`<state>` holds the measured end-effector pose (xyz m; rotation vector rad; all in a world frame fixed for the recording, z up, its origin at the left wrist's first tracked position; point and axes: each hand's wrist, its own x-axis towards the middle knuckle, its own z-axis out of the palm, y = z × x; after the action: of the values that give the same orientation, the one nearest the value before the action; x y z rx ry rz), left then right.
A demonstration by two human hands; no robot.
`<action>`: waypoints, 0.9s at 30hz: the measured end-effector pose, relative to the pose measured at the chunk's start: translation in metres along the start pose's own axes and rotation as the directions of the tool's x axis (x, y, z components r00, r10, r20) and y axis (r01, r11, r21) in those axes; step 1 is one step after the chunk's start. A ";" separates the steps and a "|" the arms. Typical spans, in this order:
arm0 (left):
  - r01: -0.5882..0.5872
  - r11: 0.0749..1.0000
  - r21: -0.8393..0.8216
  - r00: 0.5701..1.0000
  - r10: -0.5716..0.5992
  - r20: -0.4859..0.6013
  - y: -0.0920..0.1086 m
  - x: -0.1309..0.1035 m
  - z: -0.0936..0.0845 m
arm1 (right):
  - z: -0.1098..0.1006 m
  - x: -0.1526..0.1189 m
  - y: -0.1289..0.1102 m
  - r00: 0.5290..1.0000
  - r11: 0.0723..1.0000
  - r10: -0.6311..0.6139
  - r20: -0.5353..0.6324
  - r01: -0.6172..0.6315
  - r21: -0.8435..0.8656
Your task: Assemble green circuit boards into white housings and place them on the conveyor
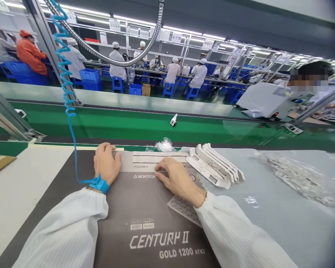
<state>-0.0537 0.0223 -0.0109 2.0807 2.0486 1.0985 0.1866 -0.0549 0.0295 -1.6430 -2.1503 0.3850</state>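
Because the printed Montech carton sheet (146, 203) lies broad and flat on the desk (8, 208), neither hand has to bear its weight; the two seem to be steadying or smoothing its far part. The left hand (106, 165) rests near the far edge, thumb apart from the loosely curved fingers, so its grip is spread. The right hand (178, 178) lies over the sheet beside the small Montech print, fingers bent and thumb underneath, but I cannot tell whether that grip pinches anything. A blue wrist strap (98, 183) circles the left wrist, its coiled cord (64, 59) rising clear of the work, probably for grounding. The curved white plastic pieces (212, 165) sit side by side just right of the sheet, likely within easy reach. Farther right, a clear bag of small parts (298, 178) lies on the grey mat (281, 223), perhaps as a protective layer
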 end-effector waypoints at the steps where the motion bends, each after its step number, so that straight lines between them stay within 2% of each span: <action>1: -0.002 1.000 0.011 1.000 0.002 0.010 0.002 0.000 -0.002 | 0.000 0.001 -0.001 1.000 1.000 -0.017 0.024 0.017 0.005; 5: -0.094 0.994 0.061 0.988 0.085 0.130 0.016 -0.009 -0.008 | -0.021 0.010 -0.001 0.981 0.995 -0.064 0.185 0.050 0.082; 8: -0.183 0.982 0.038 0.963 0.172 0.210 0.030 -0.020 -0.009 | -0.049 0.035 0.010 0.943 0.985 -0.101 0.317 0.049 0.167; 10: -0.204 0.979 0.003 0.954 0.199 0.225 0.036 -0.026 -0.008 | -0.065 0.065 0.027 0.953 0.989 -0.064 0.298 0.020 0.149; 12: -0.199 0.980 -0.029 0.953 0.200 0.229 0.038 -0.028 -0.006 | -0.072 0.101 0.052 0.983 0.998 0.055 0.175 -0.060 0.026; 13: -0.189 0.981 -0.042 0.954 0.194 0.230 0.037 -0.029 -0.005 | -0.071 0.120 0.065 0.989 0.990 0.125 0.076 -0.120 -0.068; 15: -0.163 0.985 -0.056 0.957 0.172 0.233 0.036 -0.028 -0.004 | -0.062 0.156 0.091 0.971 0.952 0.227 -0.072 -0.237 -0.196; 17: -0.139 0.988 -0.062 0.961 0.150 0.231 0.035 -0.027 -0.004 | -0.046 0.184 0.111 0.950 0.925 0.272 -0.155 -0.302 -0.231; 19: -0.129 0.989 -0.068 0.964 0.142 0.224 0.035 -0.026 -0.004 | -0.026 0.203 0.122 0.938 0.918 0.292 -0.189 -0.330 -0.221; 23: -0.123 0.990 -0.069 0.966 0.135 0.219 0.035 -0.026 -0.003 | 0.000 0.215 0.123 0.918 0.913 0.321 -0.232 -0.365 -0.182; 25: -0.113 0.990 -0.079 0.967 0.128 0.219 0.035 -0.025 -0.003 | 0.001 0.213 0.116 0.922 0.924 0.311 -0.232 -0.350 -0.156; 27: -0.096 0.989 -0.116 0.972 0.119 0.205 0.034 -0.023 -0.004 | -0.007 0.205 0.104 0.933 0.938 0.286 -0.217 -0.319 -0.133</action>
<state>-0.0234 -0.0048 -0.0023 2.1728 1.7628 0.9279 0.2320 0.1698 0.0192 -2.0254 -1.8284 0.1247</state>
